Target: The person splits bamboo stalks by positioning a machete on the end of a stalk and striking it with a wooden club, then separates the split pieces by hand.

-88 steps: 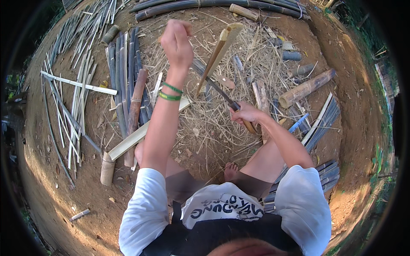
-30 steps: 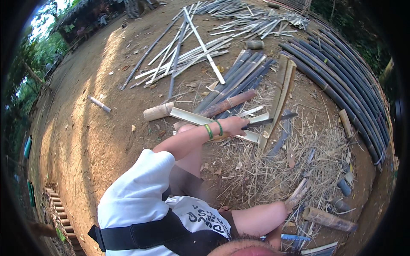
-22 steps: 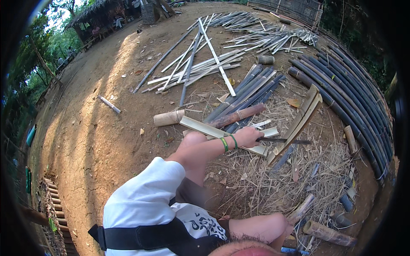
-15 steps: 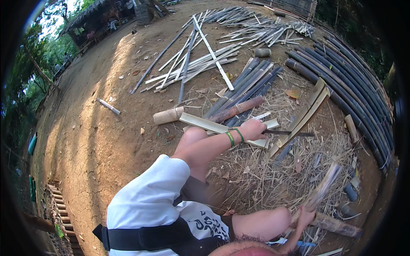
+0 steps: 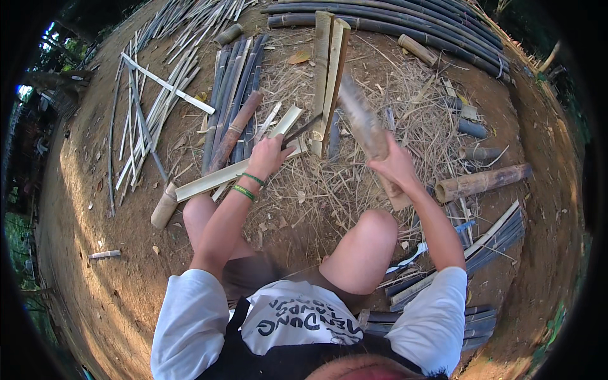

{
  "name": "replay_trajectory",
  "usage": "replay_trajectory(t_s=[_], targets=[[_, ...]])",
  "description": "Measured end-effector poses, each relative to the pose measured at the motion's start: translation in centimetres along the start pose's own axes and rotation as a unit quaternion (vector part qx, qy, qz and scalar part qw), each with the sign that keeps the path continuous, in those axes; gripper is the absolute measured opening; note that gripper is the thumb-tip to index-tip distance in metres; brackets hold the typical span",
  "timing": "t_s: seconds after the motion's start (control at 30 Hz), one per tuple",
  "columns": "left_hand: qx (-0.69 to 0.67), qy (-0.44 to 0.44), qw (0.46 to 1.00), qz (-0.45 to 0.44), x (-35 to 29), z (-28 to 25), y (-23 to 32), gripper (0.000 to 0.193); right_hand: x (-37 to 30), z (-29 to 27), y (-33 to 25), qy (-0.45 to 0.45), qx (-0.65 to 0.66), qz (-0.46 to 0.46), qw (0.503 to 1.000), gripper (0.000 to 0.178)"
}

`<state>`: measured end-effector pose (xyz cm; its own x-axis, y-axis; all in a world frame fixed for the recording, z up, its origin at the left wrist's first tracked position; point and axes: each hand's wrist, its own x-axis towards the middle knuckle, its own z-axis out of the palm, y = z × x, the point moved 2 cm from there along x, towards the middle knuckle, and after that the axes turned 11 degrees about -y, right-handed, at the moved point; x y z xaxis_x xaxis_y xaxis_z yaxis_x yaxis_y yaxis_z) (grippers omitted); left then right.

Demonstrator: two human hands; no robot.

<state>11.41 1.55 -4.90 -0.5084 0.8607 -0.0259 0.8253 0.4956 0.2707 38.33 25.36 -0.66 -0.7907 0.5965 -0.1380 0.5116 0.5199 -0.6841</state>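
My left hand (image 5: 269,155), with green bands on the wrist, is closed around the handle of a dark knife (image 5: 303,131). Its blade points up and right toward a split bamboo pole (image 5: 329,69) lying on the straw. My right hand (image 5: 396,168) grips a short, pale bamboo piece (image 5: 362,120). The piece is motion-blurred and tilts up to the left, close to the knife tip. I sit on the dirt with my bare knees (image 5: 373,234) under both hands.
Long dark bamboo poles (image 5: 392,25) lie at the far edge. Dark strips (image 5: 234,82) and pale slats (image 5: 158,88) lie to the left. A pale half-slat (image 5: 215,179) and a short stub (image 5: 163,208) lie near my left knee. A bamboo section (image 5: 481,182) and stacked strips (image 5: 494,234) are on the right.
The view has swung round to the straw patch. My left hand now holds the knife off the ground, and my right hand has raised the bamboo piece from the lower right to the middle.
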Motion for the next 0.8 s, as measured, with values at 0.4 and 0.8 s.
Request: replay_trajectory(t_s=[0.4, 0.8], targets=[[0.005, -0.042, 0.997, -0.063, -0.7, 1.0, 0.6, 0.048, 0.3, -5.2, -5.0, 0.187, 0.12, -0.165, 0.961, 0.099], [-0.057, -0.065, 0.989, -0.117, 0.8, 3.8, 3.9, 0.049, 0.3, 6.9, 8.6, 0.031, 0.07, 0.09, 0.993, 0.105]])
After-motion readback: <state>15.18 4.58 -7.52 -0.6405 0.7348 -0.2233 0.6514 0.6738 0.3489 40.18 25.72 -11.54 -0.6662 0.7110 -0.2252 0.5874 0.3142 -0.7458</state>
